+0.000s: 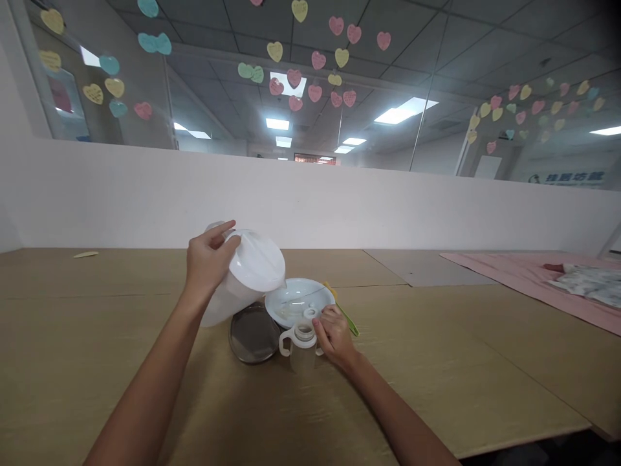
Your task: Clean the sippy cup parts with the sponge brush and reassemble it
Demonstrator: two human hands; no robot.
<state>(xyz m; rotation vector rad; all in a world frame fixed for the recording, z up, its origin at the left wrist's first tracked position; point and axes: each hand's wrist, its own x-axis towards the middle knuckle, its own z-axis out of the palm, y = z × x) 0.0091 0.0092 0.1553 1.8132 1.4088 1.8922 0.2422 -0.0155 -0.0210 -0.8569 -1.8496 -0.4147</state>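
Raised at ten o'clock, my left hand (pixel 209 262) grasps the lidded pitcher (pixel 226 301), while my right hand (pixel 334 333) grips the two-handled bottle (pixel 305 338); clock directions are centred on this bottle, with twelve pointing away from me. State of the work: the bottle stands upright, its mouth uncovered, and the pitcher tilts toward four o'clock. Its spout lies up and to the left of the bottle's mouth, seen against the bowl's left rim; I judge it not yet lined up with that mouth. No stream of liquid is discernible, and neither vessel's level can be read, so I cannot say how much is done or how much remains.

Left hand: the fingers are partly closed about the pitcher's handle side, the index finger extended and the thumb on the edge of the white lid (pixel 257 260); the wrap beneath is hidden. Right hand: the fingers are curled in tightly at the bottle's three-o'clock side, by one handle, with the thumb against the collar.

Surroundings: a white bowl (pixel 274 304) sits at twelve o'clock, with a small white ring (pixel 310 313) near its close edge; a dark round tray (pixel 253 334) lies at nine, and a green-handled utensil (pixel 350 322) at one to two, beside the bowl.
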